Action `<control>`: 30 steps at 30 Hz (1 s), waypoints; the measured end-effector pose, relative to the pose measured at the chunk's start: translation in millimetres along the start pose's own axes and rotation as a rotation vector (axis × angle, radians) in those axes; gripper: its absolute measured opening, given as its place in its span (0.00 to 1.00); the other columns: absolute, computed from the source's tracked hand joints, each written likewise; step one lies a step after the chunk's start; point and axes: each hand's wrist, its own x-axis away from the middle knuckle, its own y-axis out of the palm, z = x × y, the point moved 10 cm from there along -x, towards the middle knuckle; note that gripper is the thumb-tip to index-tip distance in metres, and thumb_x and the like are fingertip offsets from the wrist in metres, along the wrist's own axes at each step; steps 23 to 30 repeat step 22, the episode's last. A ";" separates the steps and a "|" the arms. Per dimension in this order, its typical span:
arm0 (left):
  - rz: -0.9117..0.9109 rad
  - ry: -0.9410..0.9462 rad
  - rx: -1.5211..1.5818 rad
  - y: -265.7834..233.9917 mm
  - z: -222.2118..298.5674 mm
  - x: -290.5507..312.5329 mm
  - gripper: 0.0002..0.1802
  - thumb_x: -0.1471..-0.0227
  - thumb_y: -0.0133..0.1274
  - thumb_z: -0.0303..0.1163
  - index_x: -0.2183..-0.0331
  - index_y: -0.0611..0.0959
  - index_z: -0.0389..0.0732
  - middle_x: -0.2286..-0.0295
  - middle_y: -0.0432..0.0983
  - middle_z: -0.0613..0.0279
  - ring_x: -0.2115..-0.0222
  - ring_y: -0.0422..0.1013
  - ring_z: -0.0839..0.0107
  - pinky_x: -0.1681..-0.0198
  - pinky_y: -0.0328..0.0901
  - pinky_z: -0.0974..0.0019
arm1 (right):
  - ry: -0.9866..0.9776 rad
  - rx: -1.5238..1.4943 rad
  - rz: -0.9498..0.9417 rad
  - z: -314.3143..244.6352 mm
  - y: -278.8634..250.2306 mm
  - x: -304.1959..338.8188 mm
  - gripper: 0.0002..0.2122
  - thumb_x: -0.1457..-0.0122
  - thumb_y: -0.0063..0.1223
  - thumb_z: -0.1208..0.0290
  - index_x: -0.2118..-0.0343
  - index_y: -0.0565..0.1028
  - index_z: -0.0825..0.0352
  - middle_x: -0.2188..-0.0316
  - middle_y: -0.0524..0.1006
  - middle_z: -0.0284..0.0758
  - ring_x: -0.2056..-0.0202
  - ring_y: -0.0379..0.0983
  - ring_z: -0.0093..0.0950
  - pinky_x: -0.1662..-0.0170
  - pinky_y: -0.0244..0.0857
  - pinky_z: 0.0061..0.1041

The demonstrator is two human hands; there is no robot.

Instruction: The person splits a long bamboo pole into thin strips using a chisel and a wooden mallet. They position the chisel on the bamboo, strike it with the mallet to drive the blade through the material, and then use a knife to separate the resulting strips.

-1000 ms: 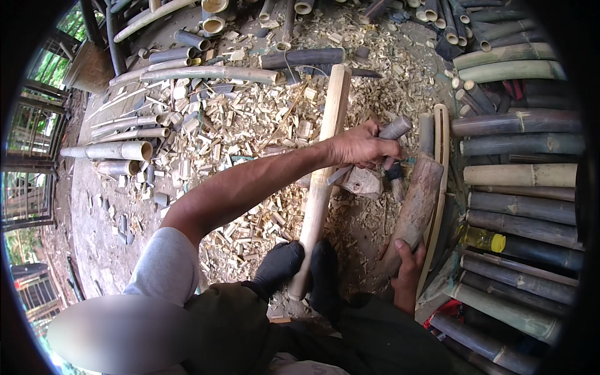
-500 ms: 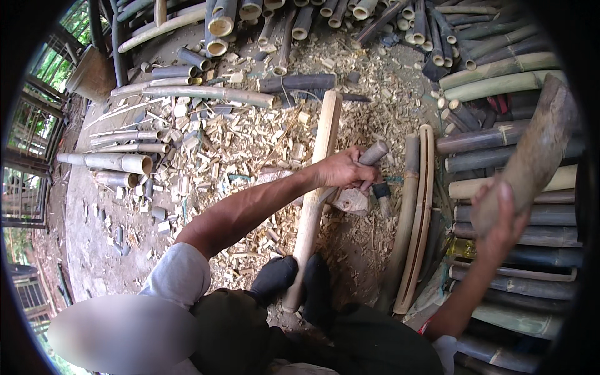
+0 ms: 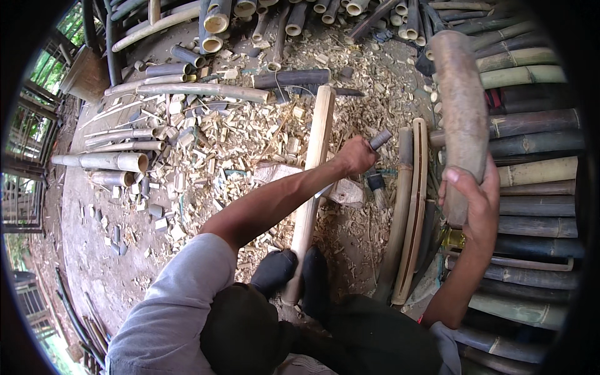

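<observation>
A pale, squared length of wood [image 3: 320, 128] slants away from me, its near end between my dark-covered feet [image 3: 275, 272]. Under its middle lies a rough wooden block [image 3: 345, 192]. My left hand [image 3: 357, 155] is closed round the grey, rounded handle [image 3: 381, 139] of a bladed tool, just right of the squared wood. A bit of its blade [image 3: 323, 190] shows by the wood; my forearm hides the rest, so its kind is unclear. My right hand [image 3: 473, 194] grips the lower end of a thick wooden club [image 3: 461, 94], raised nearly upright on the right.
Wood chips [image 3: 231, 144] litter the ground. Two long bamboo pieces [image 3: 412, 212] lie to the right of the block, beside a small brush-like thing [image 3: 377, 189]. Stacked bamboo poles [image 3: 537, 147] line the right side, and cut bamboo tubes [image 3: 217, 22] stand at the back.
My right hand has swung the club leftward and turned it from a slant to nearly upright. My left hand has shifted slightly with the tool, its handle now tilted differently. The view has shifted a little.
</observation>
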 end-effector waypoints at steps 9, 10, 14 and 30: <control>-0.542 0.433 -0.011 44.1 67.2 131.4 0.19 0.44 0.58 0.37 0.54 0.83 0.36 0.64 0.79 0.51 0.62 0.77 0.62 0.63 0.76 0.56 | -0.099 -0.081 0.174 32.0 -34.8 49.2 0.22 0.46 0.56 0.70 0.50 0.67 0.76 0.69 0.75 0.43 0.75 0.73 0.28 0.74 0.71 0.29; -0.532 0.446 0.125 34.9 65.7 135.3 0.18 0.44 0.58 0.37 0.54 0.83 0.36 0.64 0.79 0.52 0.62 0.76 0.64 0.64 0.76 0.58 | -0.096 -0.090 0.169 36.4 -30.7 50.7 0.22 0.46 0.56 0.70 0.50 0.67 0.76 0.68 0.75 0.43 0.75 0.73 0.28 0.73 0.71 0.29; -0.516 0.229 0.456 11.3 47.5 110.3 0.17 0.43 0.62 0.39 0.56 0.84 0.40 0.68 0.79 0.61 0.68 0.73 0.73 0.67 0.73 0.66 | -0.009 -0.166 0.185 59.7 -28.3 56.5 0.24 0.47 0.58 0.73 0.47 0.66 0.76 0.70 0.76 0.42 0.76 0.73 0.28 0.73 0.70 0.28; -0.423 -0.036 0.293 34.4 -3.5 92.6 0.22 0.46 0.66 0.50 0.59 0.88 0.42 0.69 0.83 0.62 0.64 0.75 0.79 0.55 0.68 0.70 | 0.067 -0.160 0.118 88.3 -17.2 54.9 0.23 0.44 0.57 0.71 0.48 0.66 0.73 0.66 0.76 0.42 0.73 0.75 0.29 0.72 0.73 0.30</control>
